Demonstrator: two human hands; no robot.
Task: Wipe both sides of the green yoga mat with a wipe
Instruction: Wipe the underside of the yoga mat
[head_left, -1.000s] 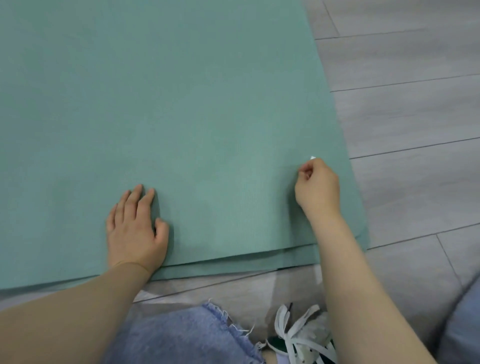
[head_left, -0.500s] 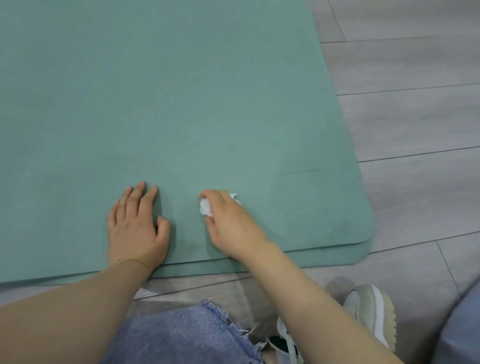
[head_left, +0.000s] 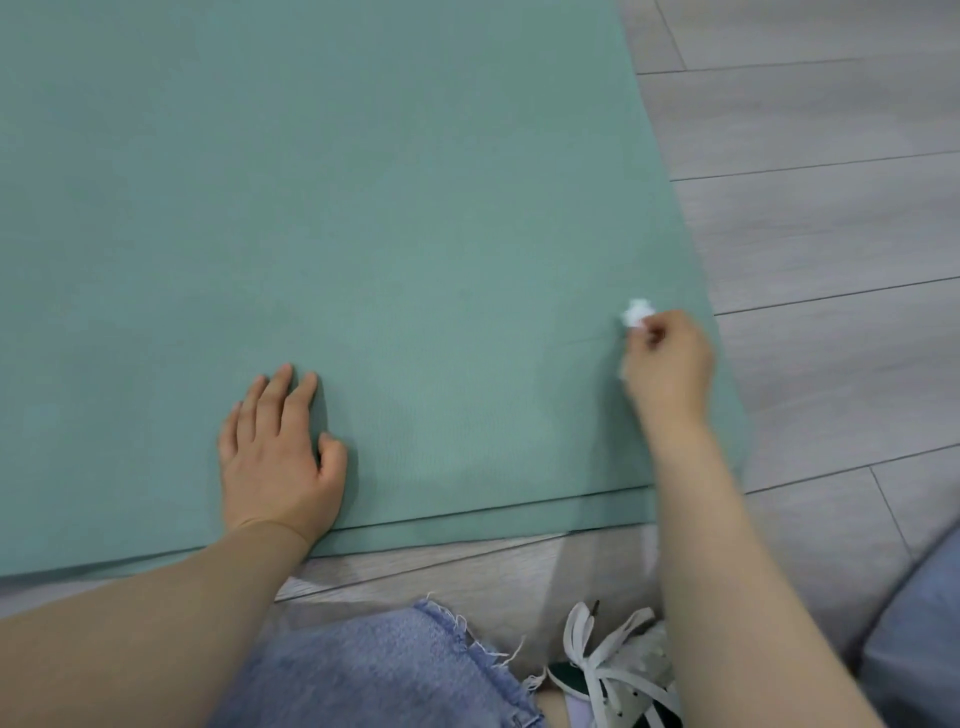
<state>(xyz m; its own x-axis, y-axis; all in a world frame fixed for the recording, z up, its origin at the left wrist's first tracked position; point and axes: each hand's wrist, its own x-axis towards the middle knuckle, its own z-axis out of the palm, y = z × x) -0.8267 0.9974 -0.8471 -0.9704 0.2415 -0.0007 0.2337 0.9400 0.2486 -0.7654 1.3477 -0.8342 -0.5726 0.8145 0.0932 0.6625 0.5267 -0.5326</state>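
Two hands on the job, and they split the work pretty sensibly. The left hand (head_left: 280, 452) lies flat on the green yoga mat (head_left: 363, 218), fingers straight and together, palm down close to the near edge. My guess is it's there as an anchor so the mat doesn't creep or bunch up while the other side gets scrubbed. It holds nothing.

The right hand (head_left: 667, 364) is over near the mat's right edge, fingers curled in around a small scrunched white wipe (head_left: 636, 313), with only a bit of it poking out past the fingertips. Balling it up like that probably lets her push harder on a small patch, though it covers less at a time. Can't really tell how firmly it's pressed down, since that part of the shot is a bit blurry.

The mat itself lies spread on a grey wood floor (head_left: 831, 208) and fills most of the view. Along the near edge you can see a second layer peeking out underneath, so it looks folded or doubled over. I'd say this is still the first side being done, and the underside is yet to come. A frayed denim hem (head_left: 415, 670) and a laced sneaker (head_left: 618, 670) sit at the bottom.
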